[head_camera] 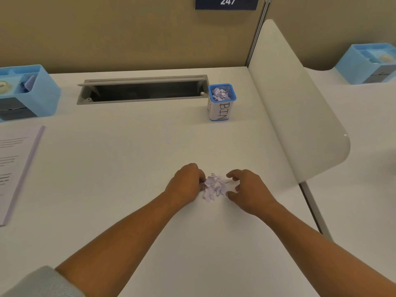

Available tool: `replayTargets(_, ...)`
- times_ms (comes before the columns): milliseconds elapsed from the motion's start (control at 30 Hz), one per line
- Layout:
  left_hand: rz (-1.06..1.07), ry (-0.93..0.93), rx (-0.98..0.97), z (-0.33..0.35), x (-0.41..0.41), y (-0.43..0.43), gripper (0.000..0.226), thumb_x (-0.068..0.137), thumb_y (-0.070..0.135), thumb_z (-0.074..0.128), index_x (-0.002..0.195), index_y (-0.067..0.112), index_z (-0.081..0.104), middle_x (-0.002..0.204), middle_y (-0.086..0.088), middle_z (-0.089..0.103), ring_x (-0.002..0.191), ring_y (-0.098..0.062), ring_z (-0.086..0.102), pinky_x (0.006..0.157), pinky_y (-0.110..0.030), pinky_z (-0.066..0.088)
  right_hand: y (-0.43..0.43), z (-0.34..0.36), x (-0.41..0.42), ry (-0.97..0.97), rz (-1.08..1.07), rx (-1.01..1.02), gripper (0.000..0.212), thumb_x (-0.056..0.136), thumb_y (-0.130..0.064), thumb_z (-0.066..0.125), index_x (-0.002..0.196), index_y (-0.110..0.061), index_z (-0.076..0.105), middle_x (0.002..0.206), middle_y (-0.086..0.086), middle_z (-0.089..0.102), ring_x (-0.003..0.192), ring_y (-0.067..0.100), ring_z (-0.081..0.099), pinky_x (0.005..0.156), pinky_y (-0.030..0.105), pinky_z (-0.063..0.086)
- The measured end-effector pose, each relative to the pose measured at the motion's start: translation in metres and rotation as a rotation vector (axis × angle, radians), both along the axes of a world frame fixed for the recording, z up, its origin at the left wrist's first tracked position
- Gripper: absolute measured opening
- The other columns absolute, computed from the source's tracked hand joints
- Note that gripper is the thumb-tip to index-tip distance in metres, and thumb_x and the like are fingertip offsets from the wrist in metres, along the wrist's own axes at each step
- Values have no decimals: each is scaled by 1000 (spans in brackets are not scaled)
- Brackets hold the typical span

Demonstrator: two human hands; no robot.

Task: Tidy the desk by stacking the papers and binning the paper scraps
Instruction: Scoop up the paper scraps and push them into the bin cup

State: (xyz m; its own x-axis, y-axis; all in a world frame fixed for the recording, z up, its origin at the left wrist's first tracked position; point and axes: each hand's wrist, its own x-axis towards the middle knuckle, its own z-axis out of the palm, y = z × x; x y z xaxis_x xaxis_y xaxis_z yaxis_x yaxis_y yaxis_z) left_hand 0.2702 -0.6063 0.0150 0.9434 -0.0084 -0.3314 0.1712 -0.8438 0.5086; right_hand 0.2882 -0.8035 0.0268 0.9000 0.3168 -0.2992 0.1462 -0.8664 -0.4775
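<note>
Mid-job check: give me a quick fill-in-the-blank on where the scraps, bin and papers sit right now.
The scrap pile lies ____ the left hand and right hand.
The blue-rimmed pot beyond it is labelled ____.
The printed papers lie at the ____ edge of the desk.
The sign on the partition reads ____.
Missing words: between; BIN; left; 247.

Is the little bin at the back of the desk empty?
No, the bin already holds a heap of lilac paper scraps that reaches nearly up to its top.
</note>
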Motion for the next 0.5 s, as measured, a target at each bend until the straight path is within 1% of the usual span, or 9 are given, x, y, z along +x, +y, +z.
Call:
replayTargets(67, 30, -8, 3, 0, -1, -1, 15, 89, 20, 71, 101, 12, 77, 98, -7, 71, 89, -25, 67, 73, -28, 47, 1, -4, -5, -7, 9, -9, 52, 82, -30, 75, 129, -23, 55, 118, 2, 57, 100, 18, 61, 82, 21, 44)
replayTargets(133, 44, -19, 9, 1, -3, -2, 13, 91, 19, 69, 97, 12, 78, 91, -8, 73, 79, -23, 65, 69, -28, 45, 4, -7, -9, -20, 25, -17, 56, 80, -30, 75, 131, -22, 54, 120, 3, 56, 100, 19, 60, 81, 21, 42)
replayTargets(233, 66, -28, 23, 3, -5, -1, 13, 92, 18, 67, 93, 10, 77, 87, -10, 72, 77, -25, 65, 68, -27, 46, 12, -9, -10, -33, 27, -4, 62, 79, -32, 75, 135, -22, 51, 123, 4, 54, 102, 21, 61, 83, 24, 46)
replayTargets(300, 86, -28, 27, 4, -6, 2, 14, 92, 15, 65, 89, 9, 77, 84, -11, 72, 76, -26, 66, 67, -26, 46, 19, -8, -8, -39, 45, -10, 66, 79, -35, 75, 138, -23, 49, 123, 5, 53, 102, 22, 62, 82, 24, 46)
replayTargets(367, 104, -40, 28, 7, -9, 6, 15, 92, 10, 62, 88, 9, 77, 84, -11, 72, 78, -27, 68, 67, -26, 47, 27, -8, -7, -44, 77, -41, 69, 76, -41, 76, 137, -25, 49, 121, 3, 52, 101, 22, 62, 80, 24, 47)
replayTargets(433, 124, -65, 17, 11, -11, 11, 16, 92, 9, 61, 91, 10, 77, 88, -10, 73, 80, -26, 68, 72, -29, 52, 35, -8, -8, -56, 117, -76, 67, 74, -46, 77, 134, -27, 51, 119, 2, 51, 100, 22, 61, 80, 28, 51)
replayTargets(500, 143, -94, -1, 16, -12, 15, 16, 93, 11, 61, 91, 10, 77, 90, -9, 72, 83, -25, 67, 77, -33, 55, 42, -9, -9, -100, 167, -114, 54, 78, -45, 73, 126, -25, 58, 112, 2, 51, 92, 21, 57, 75, 29, 51)
